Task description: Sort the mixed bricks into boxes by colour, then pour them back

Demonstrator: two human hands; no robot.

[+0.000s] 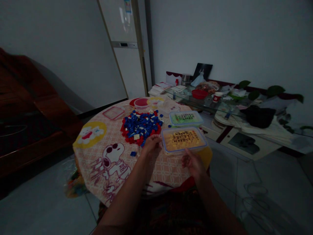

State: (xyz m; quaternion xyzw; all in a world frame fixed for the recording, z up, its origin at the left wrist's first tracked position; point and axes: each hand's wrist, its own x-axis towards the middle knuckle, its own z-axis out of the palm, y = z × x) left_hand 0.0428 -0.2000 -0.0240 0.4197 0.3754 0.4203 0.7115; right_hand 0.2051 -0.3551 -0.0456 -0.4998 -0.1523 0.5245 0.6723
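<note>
A clear plastic container with a blue-edged lid and yellow-orange pieces inside sits near the right side of the round table. Dark writing shows on its lid. My left hand grips the container's left end with fingers curled. At the front edge, my right hand has its thumb against the rim and its other fingers bent below. Just behind stands a similar container with green contents and writing on top. Left of both lies a heap of blue, red and white blocks; one blue block lies apart.
A patterned cloth covers the table. Toward the back are a pink-rimmed lid, a round pink tub and a clear container. Beyond, a cluttered glass shelf runs along the wall. A wooden chair stands left.
</note>
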